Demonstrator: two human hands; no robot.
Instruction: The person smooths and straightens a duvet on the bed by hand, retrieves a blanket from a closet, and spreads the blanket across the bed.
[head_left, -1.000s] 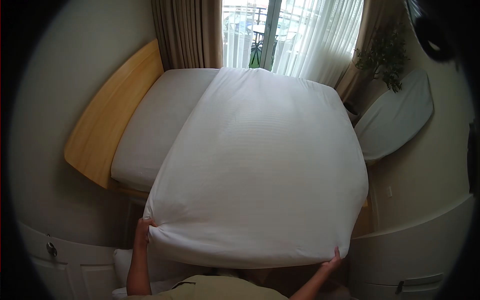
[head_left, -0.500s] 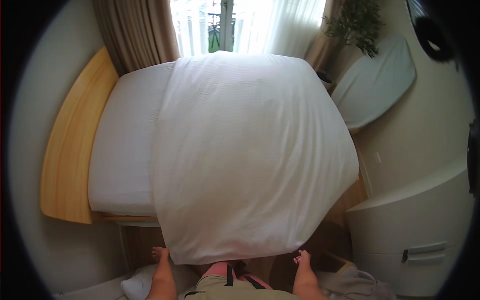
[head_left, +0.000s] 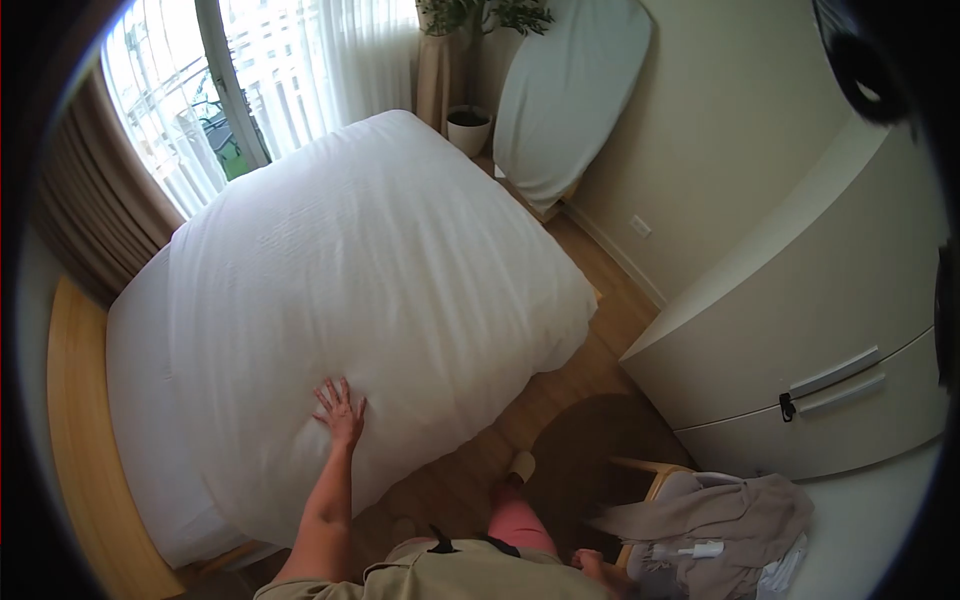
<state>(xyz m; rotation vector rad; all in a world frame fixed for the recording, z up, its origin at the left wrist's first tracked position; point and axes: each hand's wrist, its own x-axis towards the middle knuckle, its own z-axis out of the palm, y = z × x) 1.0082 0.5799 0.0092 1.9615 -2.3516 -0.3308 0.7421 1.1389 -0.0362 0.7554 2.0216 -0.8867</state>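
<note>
My left hand [head_left: 342,412] lies flat with fingers spread on a large white duvet [head_left: 400,270], pressing a shallow dent near its front side. The duvet covers most of the bed and hangs over the near edge. At the head end, a strip of white fitted sheet [head_left: 140,400] shows beside the light wooden headboard [head_left: 78,400]. My right hand [head_left: 592,566] is low beside my hip, fingers curled, with nothing visible in it. It is away from the bed, close to a wooden chair [head_left: 655,467] draped with a beige cloth [head_left: 740,515].
A wardrobe [head_left: 800,350] with long handles stands on the right. Beyond the bed's foot are a potted plant [head_left: 468,130] and a cloth-covered ironing board [head_left: 570,100]. A round dark rug [head_left: 590,440] lies on the wooden floor. Sheer curtains [head_left: 320,80] hang at the window.
My view has turned right and I have stepped toward the bed's foot. Both hands were beside the duvet's near edge; the left now rests on top, the right has dropped to my side.
</note>
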